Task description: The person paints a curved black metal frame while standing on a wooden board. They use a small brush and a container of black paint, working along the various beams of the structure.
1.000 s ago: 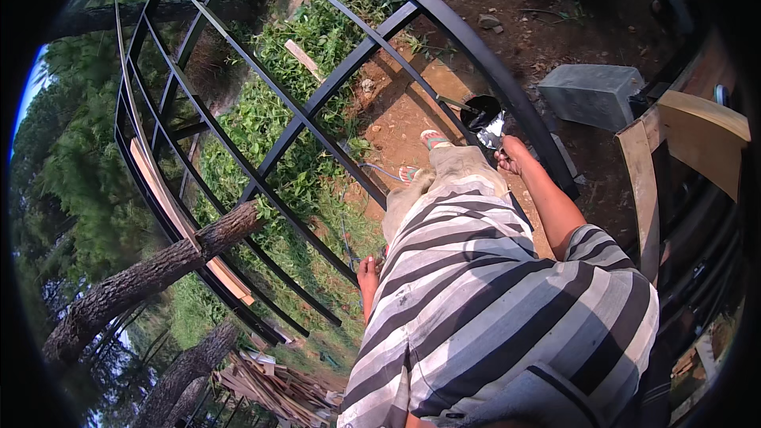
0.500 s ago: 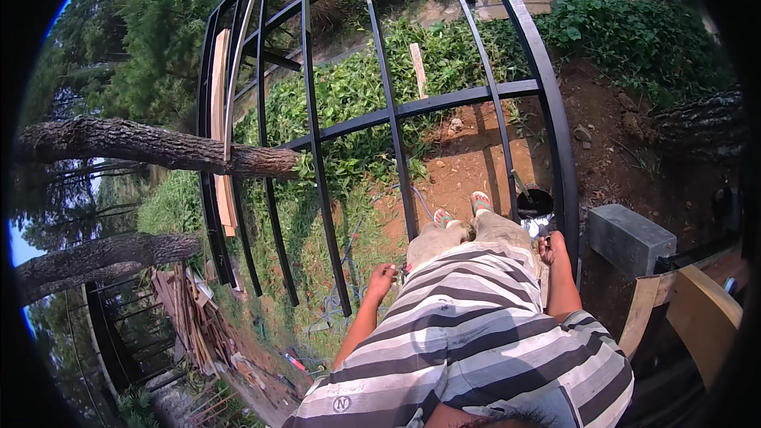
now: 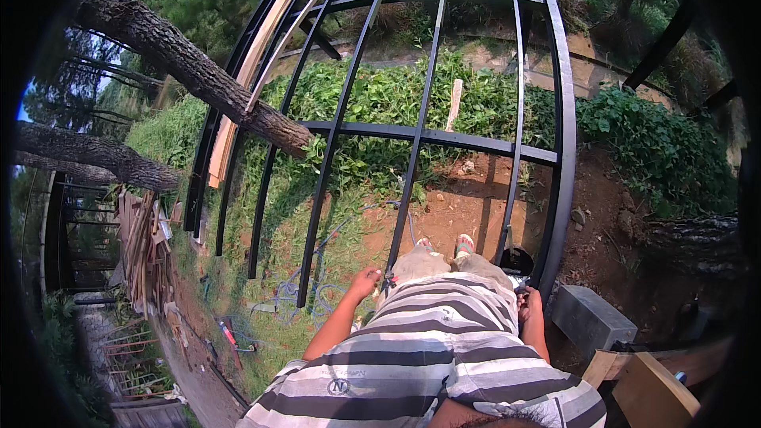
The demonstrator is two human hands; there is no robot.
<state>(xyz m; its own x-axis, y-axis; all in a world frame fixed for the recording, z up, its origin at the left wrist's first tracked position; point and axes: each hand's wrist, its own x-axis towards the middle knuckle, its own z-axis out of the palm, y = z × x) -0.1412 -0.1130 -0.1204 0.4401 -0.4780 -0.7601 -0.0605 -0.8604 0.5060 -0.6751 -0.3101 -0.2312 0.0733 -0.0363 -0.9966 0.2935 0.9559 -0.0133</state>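
My left hand point(image 3: 365, 282) is raised beside my left hip with its fingers curled; what lies inside them, if anything, is hidden. Close to it, at my waist, is a small red and dark thing point(image 3: 390, 280), too small to name. Low at my right side, my right hand point(image 3: 530, 305) is closed against the silvery side of a round can point(image 3: 519, 280) with a black inside. Just past both hands stretches a black metal frame point(image 3: 422, 134) of long bars and crosspieces.
A grey block point(image 3: 590, 317) and wooden boards point(image 3: 656, 392) are at the right. A tree trunk point(image 3: 190, 59) runs behind the frame, with planks point(image 3: 226, 147) lying along its left bars. Blue hose point(image 3: 297, 293) lies on the grass; scrap wood point(image 3: 143, 250) is piled left.
The view has turned, so the frame and trunks appear tilted and shifted. Both hands stay at my sides, the right still by the can.
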